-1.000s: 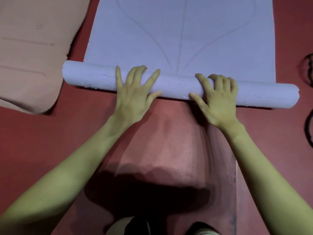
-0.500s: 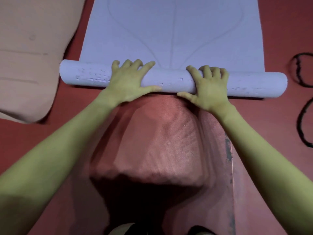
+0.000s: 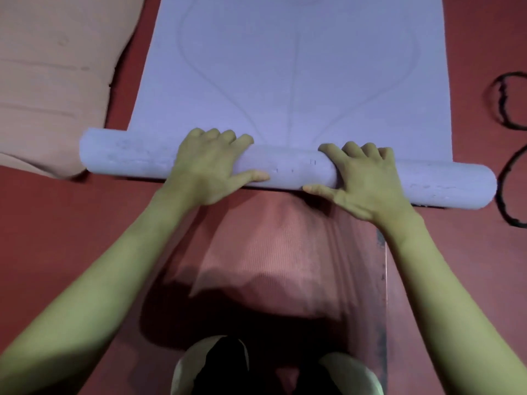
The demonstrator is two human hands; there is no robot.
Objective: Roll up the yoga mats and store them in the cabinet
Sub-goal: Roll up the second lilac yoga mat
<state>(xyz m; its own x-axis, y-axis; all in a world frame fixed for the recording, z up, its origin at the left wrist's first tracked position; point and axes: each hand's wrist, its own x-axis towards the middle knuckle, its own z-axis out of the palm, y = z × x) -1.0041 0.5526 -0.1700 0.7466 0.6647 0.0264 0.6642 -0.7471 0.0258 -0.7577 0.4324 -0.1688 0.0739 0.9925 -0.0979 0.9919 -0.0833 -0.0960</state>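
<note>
Rolling could skew: the lavender mat roll [image 3: 288, 169] is gripped by curled left hand [image 3: 211, 166] and right hand [image 3: 368, 183], its left end overhanging the flat sheet, so telescoping is risked.

Yoga mat [image 3: 285, 81]: lavender, with faint curved line markings. Second mat [image 3: 51, 81]: tan. Mat underneath [image 3: 285, 252]: salmon pink, fine ribbed texture. Floor [image 3: 57, 238]: red. Straps [image 3: 507, 101]: black.

Two black cord loops [image 3: 510, 143] on the red floor [image 3: 57, 223], far right edge.
</note>
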